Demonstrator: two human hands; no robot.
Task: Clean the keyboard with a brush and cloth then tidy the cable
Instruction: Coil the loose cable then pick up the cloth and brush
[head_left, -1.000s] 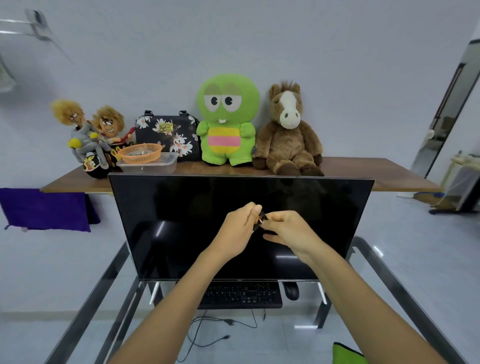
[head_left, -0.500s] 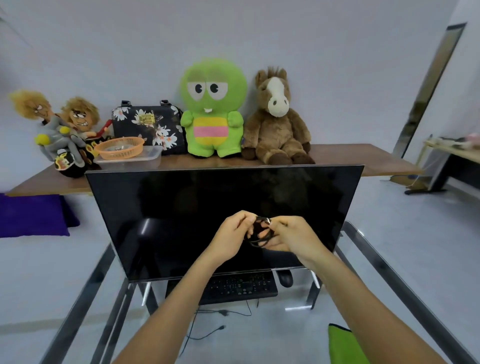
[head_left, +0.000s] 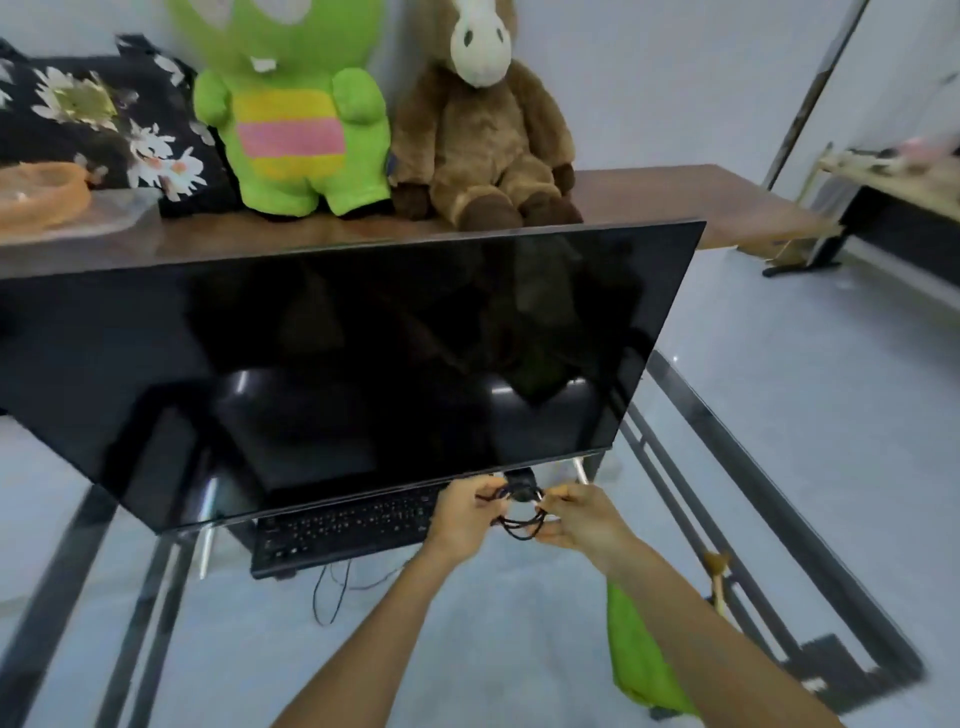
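Observation:
A coiled black cable (head_left: 521, 519) hangs between my two hands, low over the glass table. My left hand (head_left: 464, 514) pinches its left side and my right hand (head_left: 582, 519) grips its right side. The black keyboard (head_left: 343, 530) lies under the monitor's lower edge, just left of my left hand. A thin cable (head_left: 332, 592) trails from the keyboard's front onto the glass. A green cloth (head_left: 641, 654) lies by my right forearm. A brush with a pale handle (head_left: 719, 577) rests at the table's right edge.
A large black monitor (head_left: 363, 364) stands tilted across the glass table (head_left: 519, 649), with a black mouse (head_left: 519, 480) behind the coil. Behind it a wooden shelf (head_left: 675, 192) carries plush toys, a floral bag and an orange basket.
Both hands have dropped with the cable from in front of the screen to just above the table, by the keyboard's right end. The view has tilted down and closer.

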